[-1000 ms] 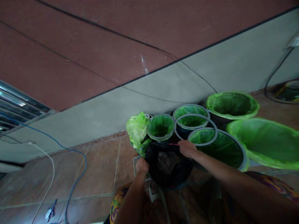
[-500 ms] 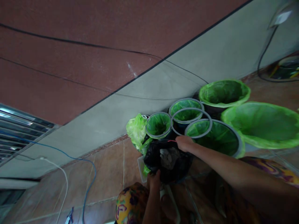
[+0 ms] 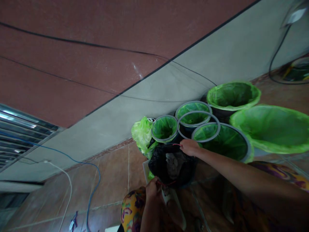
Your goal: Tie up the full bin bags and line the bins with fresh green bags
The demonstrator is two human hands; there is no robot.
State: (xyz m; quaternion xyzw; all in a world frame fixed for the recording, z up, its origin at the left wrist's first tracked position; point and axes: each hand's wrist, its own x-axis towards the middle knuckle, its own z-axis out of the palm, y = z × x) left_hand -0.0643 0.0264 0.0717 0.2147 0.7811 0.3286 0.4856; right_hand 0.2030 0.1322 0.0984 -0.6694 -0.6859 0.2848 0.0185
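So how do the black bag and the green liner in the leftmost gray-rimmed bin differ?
The black bag has red strips at its rim; the green liner shows none. The left hand and right hand hold the black bag; neither touches the green liner. Crumpled grayish material lies in the black bag; none shows in the green liner. Both open upward.

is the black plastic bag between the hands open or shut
Open: the black plastic bag gapes wide, and crumpled greyish material shows inside.
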